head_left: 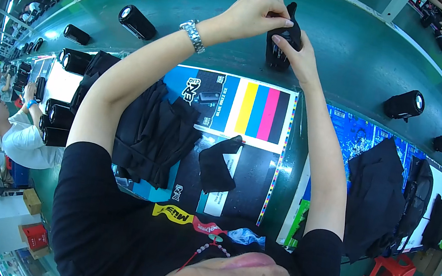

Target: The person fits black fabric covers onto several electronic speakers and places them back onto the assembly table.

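At the far middle of the bench I hold a black cylindrical speaker [277,60] upright, with black cloth like a pouch [292,9] bunched at its upper end. My left hand [261,12] pinches that cloth between thumb and fingers. Wrapped about the cylinder from the right is my right hand [298,56], its thumb across the front. How far down the cloth reaches is hard to see. A heap of black cloth pouches [155,133] lies below my left forearm, and a single black pouch [219,166] lies on the printed sheets between my arms.
Black speakers stand along a green conveyor [202,37], one [137,22] to the left and one [404,104] to the right. More dark cloth [373,197] is piled on the right. A red stool [390,274] stands below it. Another person [25,130] works at the left.
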{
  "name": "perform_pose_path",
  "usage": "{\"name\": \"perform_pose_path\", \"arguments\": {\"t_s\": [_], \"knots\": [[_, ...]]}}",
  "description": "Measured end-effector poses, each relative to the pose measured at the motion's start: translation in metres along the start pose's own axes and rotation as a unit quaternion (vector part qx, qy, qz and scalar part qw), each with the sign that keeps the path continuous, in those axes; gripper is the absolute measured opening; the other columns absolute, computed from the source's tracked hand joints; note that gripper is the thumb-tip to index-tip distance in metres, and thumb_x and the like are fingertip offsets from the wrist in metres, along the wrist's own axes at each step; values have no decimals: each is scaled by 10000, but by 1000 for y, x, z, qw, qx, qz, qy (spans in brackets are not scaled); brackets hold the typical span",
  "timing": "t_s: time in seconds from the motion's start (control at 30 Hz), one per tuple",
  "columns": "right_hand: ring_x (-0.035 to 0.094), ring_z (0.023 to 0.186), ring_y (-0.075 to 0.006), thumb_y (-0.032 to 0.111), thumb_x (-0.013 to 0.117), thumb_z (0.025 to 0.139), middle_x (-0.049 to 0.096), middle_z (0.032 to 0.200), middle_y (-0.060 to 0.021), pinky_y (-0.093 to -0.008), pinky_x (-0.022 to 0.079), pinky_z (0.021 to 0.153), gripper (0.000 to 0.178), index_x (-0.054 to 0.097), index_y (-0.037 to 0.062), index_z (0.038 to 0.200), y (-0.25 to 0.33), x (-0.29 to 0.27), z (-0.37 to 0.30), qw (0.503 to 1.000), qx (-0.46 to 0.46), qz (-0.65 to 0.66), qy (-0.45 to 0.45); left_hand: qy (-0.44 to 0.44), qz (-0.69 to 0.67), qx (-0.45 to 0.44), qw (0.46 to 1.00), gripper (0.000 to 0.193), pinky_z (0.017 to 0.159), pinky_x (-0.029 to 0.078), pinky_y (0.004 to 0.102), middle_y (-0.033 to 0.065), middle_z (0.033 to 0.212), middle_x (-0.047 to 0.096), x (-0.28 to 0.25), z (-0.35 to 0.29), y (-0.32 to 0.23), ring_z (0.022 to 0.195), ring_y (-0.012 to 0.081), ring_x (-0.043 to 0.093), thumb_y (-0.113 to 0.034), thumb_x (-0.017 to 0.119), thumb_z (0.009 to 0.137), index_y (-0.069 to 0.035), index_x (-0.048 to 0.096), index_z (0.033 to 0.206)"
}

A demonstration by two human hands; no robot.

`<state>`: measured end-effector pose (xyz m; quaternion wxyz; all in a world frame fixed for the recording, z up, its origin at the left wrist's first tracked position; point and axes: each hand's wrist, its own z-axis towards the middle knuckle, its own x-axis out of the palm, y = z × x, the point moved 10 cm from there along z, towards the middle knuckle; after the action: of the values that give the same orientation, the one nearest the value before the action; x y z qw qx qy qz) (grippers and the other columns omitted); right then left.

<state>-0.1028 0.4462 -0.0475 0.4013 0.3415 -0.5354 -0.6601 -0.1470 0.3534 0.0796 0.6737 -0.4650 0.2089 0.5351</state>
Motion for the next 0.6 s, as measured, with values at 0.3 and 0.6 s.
{"name": "perform_pose_path", "arguments": {"t_s": [0.3, 0.6], "knots": [[316, 1357, -264, 746, 253, 876, 443, 1380, -202, -428, 199, 1102, 956, 392, -78, 1340, -15, -70, 11, 977, 72, 152, -133, -200, -444, -247, 838, 420, 795, 449, 275, 50, 1035, 641, 20, -13, 74, 933, 119, 580, -401, 534, 949, -25, 622, 1113], [603, 797, -175, 525, 316, 981, 647, 884, -112, -283, 470, 742, 631, 585, -45, 992, -24, -44, 52, 974, 24, 170, -148, -262, -650, -290, 652, 505, 666, 454, 229, 17, 762, 634, 128, -21, 81, 670, 101, 561, -466, 387, 981, -61, 648, 829]]}}
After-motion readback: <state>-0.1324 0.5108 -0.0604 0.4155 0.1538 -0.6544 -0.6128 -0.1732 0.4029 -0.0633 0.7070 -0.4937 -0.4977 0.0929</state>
